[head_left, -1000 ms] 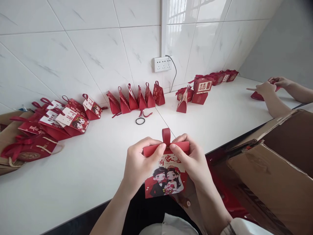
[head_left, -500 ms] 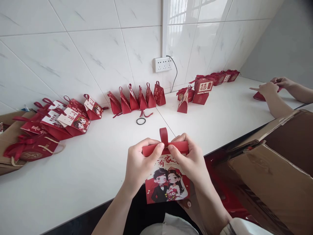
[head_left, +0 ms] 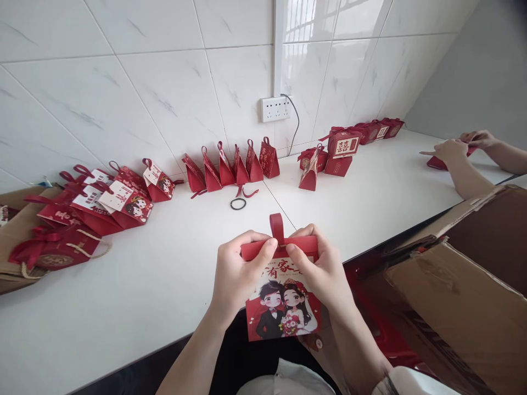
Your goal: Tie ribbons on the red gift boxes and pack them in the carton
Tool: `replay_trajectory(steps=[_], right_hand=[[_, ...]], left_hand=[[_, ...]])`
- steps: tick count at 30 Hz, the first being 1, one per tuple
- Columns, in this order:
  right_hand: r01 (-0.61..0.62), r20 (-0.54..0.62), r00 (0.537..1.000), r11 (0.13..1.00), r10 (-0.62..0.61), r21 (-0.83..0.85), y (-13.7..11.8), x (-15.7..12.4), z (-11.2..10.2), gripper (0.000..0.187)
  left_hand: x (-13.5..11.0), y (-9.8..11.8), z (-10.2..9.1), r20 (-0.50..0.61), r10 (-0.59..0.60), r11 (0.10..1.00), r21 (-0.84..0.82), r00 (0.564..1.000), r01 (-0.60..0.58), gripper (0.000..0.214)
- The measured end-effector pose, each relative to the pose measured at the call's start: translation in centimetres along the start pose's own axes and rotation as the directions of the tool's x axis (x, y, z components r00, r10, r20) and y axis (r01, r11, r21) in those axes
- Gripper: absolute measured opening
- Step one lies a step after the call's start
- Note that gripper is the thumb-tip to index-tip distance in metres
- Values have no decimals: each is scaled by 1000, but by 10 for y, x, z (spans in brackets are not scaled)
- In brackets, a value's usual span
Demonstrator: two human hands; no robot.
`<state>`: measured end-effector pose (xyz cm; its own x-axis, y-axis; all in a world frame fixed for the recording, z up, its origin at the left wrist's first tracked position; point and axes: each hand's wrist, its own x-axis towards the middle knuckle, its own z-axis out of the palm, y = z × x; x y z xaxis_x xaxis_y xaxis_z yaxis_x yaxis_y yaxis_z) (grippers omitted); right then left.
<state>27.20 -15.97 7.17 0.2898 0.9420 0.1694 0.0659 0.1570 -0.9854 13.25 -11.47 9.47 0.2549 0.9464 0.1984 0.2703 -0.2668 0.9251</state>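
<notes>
Between my hands, over the table's near edge, is a red gift box (head_left: 284,312) printed with a cartoon bride and groom. Its top is a folded red flap, and a dark red ribbon loop (head_left: 277,227) stands up from the middle of that flap. My left hand (head_left: 242,271) grips the left end of the flap, thumb in front and fingers behind. On the right end, my right hand (head_left: 319,269) pinches in the same way. Both thumb tips lie close to the foot of the loop. The fingers behind the flap are mostly hidden.
Several red gift boxes (head_left: 227,167) line the wall; more sit at the left (head_left: 123,200) and right (head_left: 341,151). A black ring (head_left: 237,204) lies on the white table (head_left: 173,274). Cardboard boxes (head_left: 465,291) stand at right, near another person's hands (head_left: 453,151) on a red piece.
Almost nothing differs. My right thumb has shifted slightly to the right, opening a small gap at the ribbon's foot. The whole view has moved by a few pixels.
</notes>
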Motion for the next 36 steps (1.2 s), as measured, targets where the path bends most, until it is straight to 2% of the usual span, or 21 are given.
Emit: replay_trajectory(steps=[4, 7, 10, 12, 15, 18, 21, 24, 27, 29, 32, 36], right_hand=[[-43, 160, 987, 979, 10, 201, 7, 2, -13, 22], [-131, 229, 970, 966, 78, 223, 10, 4, -23, 26], [-111, 114, 989, 978, 92, 175, 12, 6, -27, 29], [-118, -1, 993, 976, 121, 182, 15, 9, -28, 32], [-166, -128, 968, 934, 216, 315, 22, 15, -31, 35], [-207, -182, 930, 865, 319, 458, 29, 21, -33, 36], [-277, -114, 906, 774, 408, 569, 33, 24, -31, 34], [-280, -7, 921, 675, 389, 682, 37, 22, -26, 29], [-258, 39, 936, 606, 349, 752, 43, 19, -23, 22], [-264, 71, 939, 576, 336, 774, 46, 17, -21, 18], [-280, 116, 940, 527, 322, 802, 49, 15, -20, 19], [-237, 75, 944, 501, 321, 833, 46, 12, -21, 21]], left_hand=[[20, -4, -7, -59, 4, 1000, -1, 998, -4, 23], [40, -4, -8, -61, -5, 1000, -26, 998, 4, 24], [53, -4, -1, 23, -72, 990, -119, 997, 74, 29], [54, -5, 4, 116, -101, 952, -278, 988, 130, 37], [47, -10, 8, 238, -101, 851, -481, 966, 208, 53], [36, -19, 6, 299, -91, 828, -508, 950, 240, 65], [29, -26, 7, 314, 17, 842, -517, 949, 156, 66], [24, -24, 14, 255, 124, 876, -482, 959, 15, 58], [19, -17, 23, 177, 150, 931, -356, 973, -79, 54], [17, -13, 27, 156, 144, 951, -295, 977, -93, 53], [15, -11, 33, 109, 156, 955, -270, 982, -122, 53], [16, -8, 42, 82, 197, 947, -274, 977, -168, 58]])
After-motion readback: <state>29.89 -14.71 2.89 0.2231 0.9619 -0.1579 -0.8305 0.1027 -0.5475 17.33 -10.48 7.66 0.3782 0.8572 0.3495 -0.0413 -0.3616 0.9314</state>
